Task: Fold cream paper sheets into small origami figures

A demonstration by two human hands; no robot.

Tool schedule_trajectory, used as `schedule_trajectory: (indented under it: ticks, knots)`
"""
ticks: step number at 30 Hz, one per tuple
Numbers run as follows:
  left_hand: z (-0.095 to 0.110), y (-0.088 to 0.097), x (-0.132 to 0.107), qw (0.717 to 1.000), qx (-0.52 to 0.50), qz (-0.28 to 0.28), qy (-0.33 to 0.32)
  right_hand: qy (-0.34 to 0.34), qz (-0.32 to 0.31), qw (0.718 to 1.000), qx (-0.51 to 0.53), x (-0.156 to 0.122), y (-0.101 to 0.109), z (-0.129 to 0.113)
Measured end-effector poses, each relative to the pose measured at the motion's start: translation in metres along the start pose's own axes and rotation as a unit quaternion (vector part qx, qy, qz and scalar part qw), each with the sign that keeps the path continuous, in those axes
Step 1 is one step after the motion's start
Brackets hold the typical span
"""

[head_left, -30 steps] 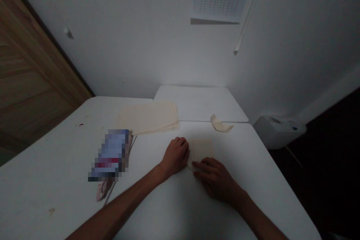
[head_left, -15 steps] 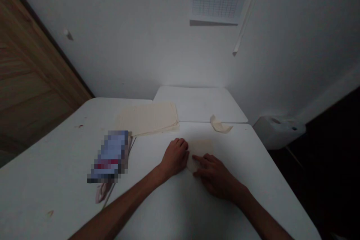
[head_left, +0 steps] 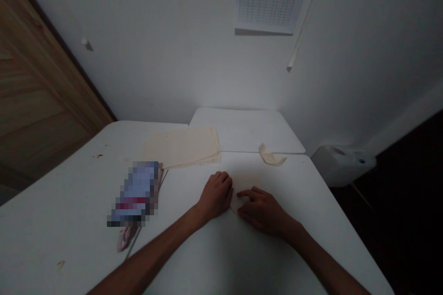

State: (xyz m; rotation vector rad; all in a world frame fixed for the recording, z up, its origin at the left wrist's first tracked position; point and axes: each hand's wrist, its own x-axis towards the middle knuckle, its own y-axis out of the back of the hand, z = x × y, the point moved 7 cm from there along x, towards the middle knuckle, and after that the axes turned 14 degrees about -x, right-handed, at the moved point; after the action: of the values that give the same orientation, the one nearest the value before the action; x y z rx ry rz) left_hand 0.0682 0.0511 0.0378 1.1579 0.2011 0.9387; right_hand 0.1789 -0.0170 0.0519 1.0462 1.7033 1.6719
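A small pale cream sheet of paper [head_left: 246,179] lies flat on the white table between my two hands, partly covered by them. My left hand [head_left: 218,193] is closed, with its fingers curled down on the sheet's left edge; the fingertips are hidden. From the right, my right hand [head_left: 263,209] rests over the sheet, index finger stretched out onto the paper and thumb apart from it. The other fingers of that hand are bent. Beyond the right hand sits a curled cream paper strip [head_left: 272,156].
Larger cream sheets [head_left: 183,146] lie stacked at the back left. A blurred blue packet [head_left: 136,191] and a pinkish strap [head_left: 124,238] are left of my forearm. The white table [head_left: 194,258] meets a wall holding a printed chart [head_left: 266,0]. A white box [head_left: 341,166] stands right.
My right hand has shifted slightly on the sheet, its index finger a bit more bent. My left hand stays in place. The view has tilted up a little.
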Motion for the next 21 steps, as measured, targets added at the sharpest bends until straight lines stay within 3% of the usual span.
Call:
schedule_trajectory:
  ticks: [8, 21]
  knots:
    - [0.001, 0.0, 0.0, 1.0, 0.001, 0.01, -0.003, -0.054, 0.026, 0.998, 0.035, 0.006, -0.005, 0.006]
    - [0.001, 0.0, 0.0, 1.0, 0.008, -0.002, -0.002, -0.082, -0.03, 0.996, 0.023, 0.009, -0.002, 0.015]
